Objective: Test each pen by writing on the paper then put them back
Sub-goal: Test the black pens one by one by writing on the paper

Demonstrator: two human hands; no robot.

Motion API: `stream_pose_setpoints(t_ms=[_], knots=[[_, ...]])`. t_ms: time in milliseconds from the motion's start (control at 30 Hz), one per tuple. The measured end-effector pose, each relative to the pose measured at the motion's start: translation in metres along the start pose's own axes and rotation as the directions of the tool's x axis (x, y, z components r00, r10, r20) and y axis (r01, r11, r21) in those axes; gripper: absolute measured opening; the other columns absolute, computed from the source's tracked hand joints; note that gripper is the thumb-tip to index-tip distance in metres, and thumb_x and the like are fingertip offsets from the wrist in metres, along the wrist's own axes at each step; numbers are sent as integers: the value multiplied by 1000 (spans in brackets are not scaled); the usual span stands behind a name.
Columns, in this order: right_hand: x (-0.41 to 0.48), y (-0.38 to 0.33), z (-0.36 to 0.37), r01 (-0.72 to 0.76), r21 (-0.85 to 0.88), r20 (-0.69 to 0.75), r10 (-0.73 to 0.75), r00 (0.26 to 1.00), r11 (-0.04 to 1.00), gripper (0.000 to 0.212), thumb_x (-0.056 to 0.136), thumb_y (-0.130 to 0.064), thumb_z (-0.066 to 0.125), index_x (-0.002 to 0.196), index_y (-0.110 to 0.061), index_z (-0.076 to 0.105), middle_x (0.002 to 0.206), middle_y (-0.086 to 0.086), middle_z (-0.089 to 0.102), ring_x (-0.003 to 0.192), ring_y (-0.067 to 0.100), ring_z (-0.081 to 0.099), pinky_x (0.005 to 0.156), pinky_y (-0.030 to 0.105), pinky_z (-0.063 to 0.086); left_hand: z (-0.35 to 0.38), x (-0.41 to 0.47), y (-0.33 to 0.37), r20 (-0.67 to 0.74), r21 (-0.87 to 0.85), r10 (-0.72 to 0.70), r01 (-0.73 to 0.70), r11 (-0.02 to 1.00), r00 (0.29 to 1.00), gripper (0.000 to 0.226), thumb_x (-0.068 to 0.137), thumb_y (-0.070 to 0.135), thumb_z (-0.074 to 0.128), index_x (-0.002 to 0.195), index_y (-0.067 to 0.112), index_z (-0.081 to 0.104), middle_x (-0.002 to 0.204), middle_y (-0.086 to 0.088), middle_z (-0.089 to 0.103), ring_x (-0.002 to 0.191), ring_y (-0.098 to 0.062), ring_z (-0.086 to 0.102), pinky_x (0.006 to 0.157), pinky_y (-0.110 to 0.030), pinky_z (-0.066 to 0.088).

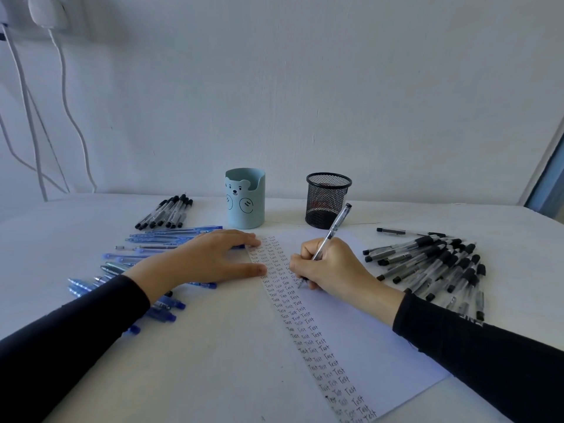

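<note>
A white sheet of paper point(360, 337) lies in front of me, its left strip filled with columns of the word "Test". My right hand point(332, 267) grips a clear black pen point(335, 227) in a writing hold, tip touching the paper beside the written columns. My left hand point(210, 257) lies flat with fingers spread, fingertips pressing the paper's left edge. Several blue pens point(158, 242) are spread out under and around my left hand and forearm. A fan of black pens point(436, 267) lies to the right of the paper.
A light blue bear-faced pen cup point(245, 198) and a black mesh pen cup point(328, 199) stand at the back by the wall. A small row of black pens point(168, 212) lies back left. White cables point(64, 96) hang on the wall at left.
</note>
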State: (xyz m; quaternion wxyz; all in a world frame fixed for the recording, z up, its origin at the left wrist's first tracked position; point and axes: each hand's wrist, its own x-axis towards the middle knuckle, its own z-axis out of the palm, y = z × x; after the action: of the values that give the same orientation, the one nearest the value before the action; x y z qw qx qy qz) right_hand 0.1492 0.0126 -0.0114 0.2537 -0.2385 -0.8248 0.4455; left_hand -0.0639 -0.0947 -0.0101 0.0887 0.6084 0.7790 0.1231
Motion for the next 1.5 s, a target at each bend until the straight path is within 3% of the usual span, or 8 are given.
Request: stream_pose_setpoints(t_ms=[200,667,1000,1133,1333,1500], knots=[[0,0,0,7,13,-7,-7,1000,1000,38,87,-9,67,53,-10,48,60,11,60,40,5,53,44,17,42,0,0,0,4,-2,2,-2,1000,1000,99,54,97,39,138,45,44,148,24,38,136,-1,34,117,-32,27],[0,-1,-2,-15,47,-4,15,1000,999,38,85,-4,67,52,-8,49,52,-5,58,39,1,51,43,13,41,-2,-1,1,16,-4,0,0,1000,1000,98,56,95,39,139,44,43,149,23,37,137,-2,33,117,-32,26],[2,2,-2,-9,56,-6,10,1000,998,34,85,-4,66,55,-4,50,61,6,61,43,1,52,48,15,46,-2,-3,4,8,-11,2,-2,1000,1000,89,62,88,45,139,44,43,147,24,37,136,-1,34,117,-31,26],[2,2,-2,5,42,-25,-4,1000,999,29,85,-3,65,61,7,53,62,10,59,42,-1,52,45,14,43,-2,-3,3,8,-2,4,-4,1000,1000,87,63,87,46,139,44,43,148,24,37,136,-1,33,117,-30,25],[2,4,-2,5,38,-23,-4,1000,999,28,85,-4,65,61,1,53,61,8,58,44,-1,53,49,17,49,-1,-2,0,7,-6,4,-4,1000,1000,99,54,96,38,139,45,43,148,24,37,136,-1,33,117,-31,26],[3,6,-2,10,46,-37,-8,999,999,31,86,-5,64,58,-2,51,59,7,58,44,2,52,49,18,46,-2,-2,2,18,-4,-9,9,1000,1000,95,57,93,40,139,45,42,148,23,37,136,-3,34,117,-34,27]])
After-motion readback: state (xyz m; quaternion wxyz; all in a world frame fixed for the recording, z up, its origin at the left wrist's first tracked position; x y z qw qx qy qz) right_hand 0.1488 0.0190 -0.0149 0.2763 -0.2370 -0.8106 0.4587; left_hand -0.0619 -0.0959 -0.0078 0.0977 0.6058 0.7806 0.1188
